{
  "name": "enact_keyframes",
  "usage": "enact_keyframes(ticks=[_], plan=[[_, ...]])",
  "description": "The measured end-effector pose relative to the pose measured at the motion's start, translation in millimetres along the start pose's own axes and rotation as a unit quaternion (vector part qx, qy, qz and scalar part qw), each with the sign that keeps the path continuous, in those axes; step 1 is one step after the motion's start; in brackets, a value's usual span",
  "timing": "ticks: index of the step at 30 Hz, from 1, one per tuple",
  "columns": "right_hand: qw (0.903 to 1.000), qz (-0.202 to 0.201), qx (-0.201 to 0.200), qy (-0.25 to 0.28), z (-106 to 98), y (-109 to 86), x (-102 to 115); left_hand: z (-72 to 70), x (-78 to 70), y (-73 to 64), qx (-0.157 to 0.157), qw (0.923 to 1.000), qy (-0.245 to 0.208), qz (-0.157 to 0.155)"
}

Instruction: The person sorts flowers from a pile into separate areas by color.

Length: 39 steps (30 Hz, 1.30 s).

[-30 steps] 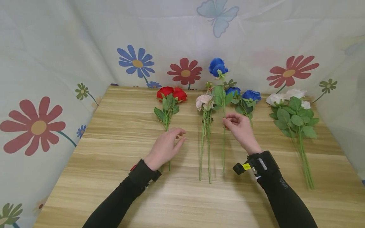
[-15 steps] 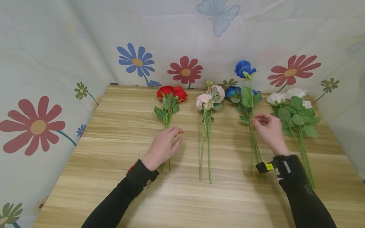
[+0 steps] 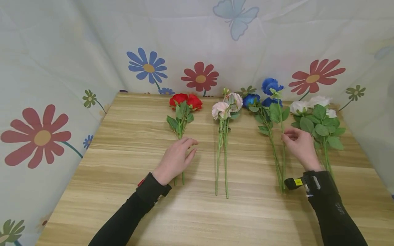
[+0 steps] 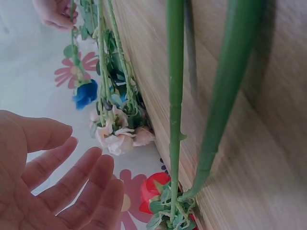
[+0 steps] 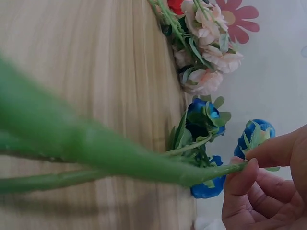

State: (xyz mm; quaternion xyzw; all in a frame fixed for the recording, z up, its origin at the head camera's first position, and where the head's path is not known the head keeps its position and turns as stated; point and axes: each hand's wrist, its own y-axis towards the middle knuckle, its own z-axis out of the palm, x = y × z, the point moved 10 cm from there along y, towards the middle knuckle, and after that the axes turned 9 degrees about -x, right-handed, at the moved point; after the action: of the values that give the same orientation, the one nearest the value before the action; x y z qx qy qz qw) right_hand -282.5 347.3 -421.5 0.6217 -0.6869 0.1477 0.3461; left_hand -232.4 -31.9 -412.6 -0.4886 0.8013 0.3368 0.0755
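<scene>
My right hand (image 3: 299, 145) pinches the green stem of a blue rose (image 3: 271, 86) between thumb and fingertips. In the head view its bloom rises above the other blue roses (image 3: 251, 100), which lie on the table with their stems beside the held one. The right wrist view shows the pinched stem (image 5: 218, 171) close up. Over the stems of the red roses (image 3: 186, 101) hovers my left hand (image 3: 175, 159), fingers loosely bent and holding nothing. In the left wrist view that hand's fingers (image 4: 91, 191) are spread apart from the red roses' stems (image 4: 176, 100).
Pale pink flowers (image 3: 221, 109) with long stems lie mid-table, between the red and blue ones. White roses (image 3: 320, 101) with broad leaves lie at the right, close by my right hand. A flower-printed cloth (image 3: 246, 51) hangs behind the wooden table (image 3: 123, 136).
My right hand has carried the blue rose from beside the pink flowers rightward to the other blue roses, and its bloom has lowered in the last half second. The left hand has barely moved.
</scene>
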Motion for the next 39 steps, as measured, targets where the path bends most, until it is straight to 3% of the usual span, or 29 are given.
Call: enact_keyframes(ticks=[6, 8, 22, 29, 39], plan=[[0.993, -0.008, 0.106, -0.052, 25, -1.7, -10, 0.7, 0.5, -1.2, 0.001, 1.0, -0.001, 0.0], [0.9904, -0.015, 0.124, -0.06, 30, -2.4, -12, 0.5, 0.4, -1.7, -0.002, 1.0, -0.001, 0.001], [0.9891, -0.014, 0.131, -0.066, 42, -2.2, -13, -0.5, 0.4, -2.8, -0.003, 1.0, 0.0, 0.0], [0.9867, 0.012, 0.146, -0.07, 48, -2.5, -15, 1.1, 1.7, -3.0, -0.002, 1.0, -0.005, 0.004], [0.9867, 0.002, 0.141, -0.081, 56, -4.6, -9, -0.7, 0.9, -5.1, -0.005, 1.0, -0.004, 0.007]])
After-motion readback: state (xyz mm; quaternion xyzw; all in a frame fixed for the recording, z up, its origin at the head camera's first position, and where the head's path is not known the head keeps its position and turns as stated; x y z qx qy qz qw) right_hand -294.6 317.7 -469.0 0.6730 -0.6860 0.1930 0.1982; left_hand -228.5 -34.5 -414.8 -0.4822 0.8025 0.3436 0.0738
